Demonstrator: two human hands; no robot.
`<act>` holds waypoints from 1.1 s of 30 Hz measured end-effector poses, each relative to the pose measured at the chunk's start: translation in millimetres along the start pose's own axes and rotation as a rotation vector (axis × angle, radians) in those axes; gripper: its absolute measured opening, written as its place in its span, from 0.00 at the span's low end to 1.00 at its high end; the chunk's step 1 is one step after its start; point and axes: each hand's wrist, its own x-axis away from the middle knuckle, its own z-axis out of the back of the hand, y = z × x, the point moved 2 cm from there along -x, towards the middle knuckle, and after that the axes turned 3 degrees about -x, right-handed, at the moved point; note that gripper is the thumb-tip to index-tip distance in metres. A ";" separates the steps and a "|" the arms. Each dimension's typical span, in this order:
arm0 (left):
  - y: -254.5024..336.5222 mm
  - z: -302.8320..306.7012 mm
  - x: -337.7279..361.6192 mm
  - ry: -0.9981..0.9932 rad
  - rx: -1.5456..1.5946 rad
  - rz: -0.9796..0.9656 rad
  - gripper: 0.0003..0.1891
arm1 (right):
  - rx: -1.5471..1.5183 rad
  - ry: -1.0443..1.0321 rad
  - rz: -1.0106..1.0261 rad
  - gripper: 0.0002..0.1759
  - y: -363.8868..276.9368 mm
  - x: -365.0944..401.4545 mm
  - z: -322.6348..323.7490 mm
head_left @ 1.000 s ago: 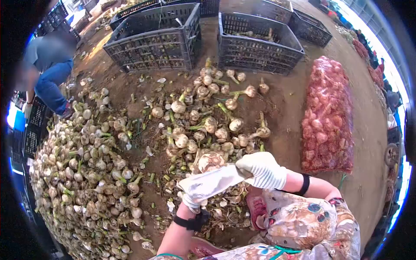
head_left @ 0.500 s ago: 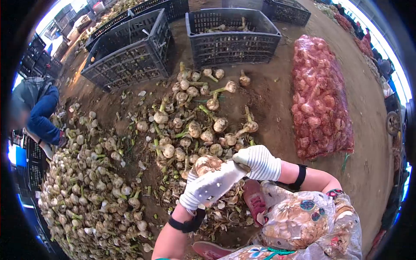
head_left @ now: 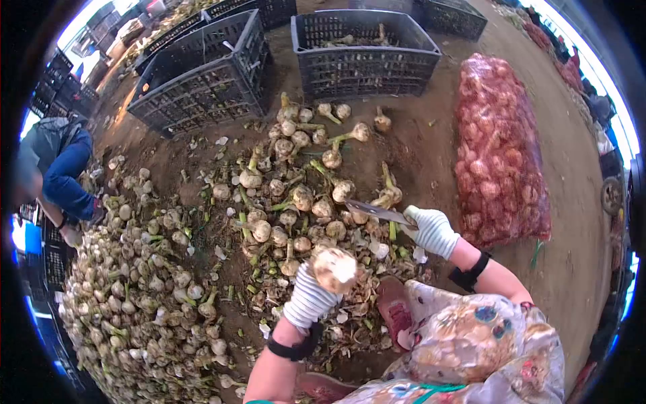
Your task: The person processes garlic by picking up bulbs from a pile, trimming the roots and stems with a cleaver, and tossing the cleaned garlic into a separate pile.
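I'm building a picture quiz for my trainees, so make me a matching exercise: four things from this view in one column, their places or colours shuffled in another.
Things
1. Knife
2. Mesh sack
3. Large bulb heap
4. Bulb with a white cut face

Places or colours
A. At the left side of the picture
B. In the left hand
C. Reddish pink
D. In the right hand

Pairs: 1-D, 2-C, 3-A, 4-B
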 end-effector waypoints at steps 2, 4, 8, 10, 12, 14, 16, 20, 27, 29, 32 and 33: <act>-15.1 13.1 -2.2 0.020 0.225 0.137 0.17 | -0.130 0.084 0.060 0.10 -28.3 -7.6 11.4; -29.4 12.0 -4.8 0.075 0.862 0.145 0.19 | -0.243 0.141 0.326 0.11 -62.4 -3.1 19.8; -33.9 3.9 12.5 -0.101 1.153 0.098 0.32 | -0.259 -0.044 0.607 0.10 -110.5 3.4 23.4; -47.8 -9.6 17.8 -0.310 1.947 -0.065 0.35 | -0.264 -0.060 0.612 0.09 -114.5 3.9 17.9; -55.2 -9.4 24.3 -0.240 1.888 0.015 0.32 | -0.264 -0.061 0.617 0.08 -113.5 5.2 13.3; -53.4 -9.3 28.1 -0.170 1.606 0.099 0.28 | -0.255 -0.082 0.600 0.07 -112.0 6.8 10.4; -48.3 -7.4 27.7 -0.090 0.735 0.101 0.26 | -0.199 -0.062 0.604 0.06 -107.5 4.4 2.6; -41.0 -6.9 32.3 0.006 0.397 0.218 0.25 | -0.203 -0.155 0.568 0.05 -104.7 8.6 0.2; -39.5 -0.2 4.1 0.280 0.234 0.104 0.13 | -0.140 0.141 0.121 0.10 -29.6 4.0 -29.3; -29.4 6.3 7.9 0.311 0.777 0.273 0.16 | -0.563 0.215 0.313 0.06 -55.7 16.8 -29.9; 38.6 3.7 5.6 0.283 1.318 0.221 0.22 | -0.038 -0.008 0.688 0.06 -101.4 19.4 -14.2; 22.5 -3.8 7.9 0.194 1.407 0.095 0.24 | -0.027 -0.041 0.617 0.06 -101.4 12.9 -21.1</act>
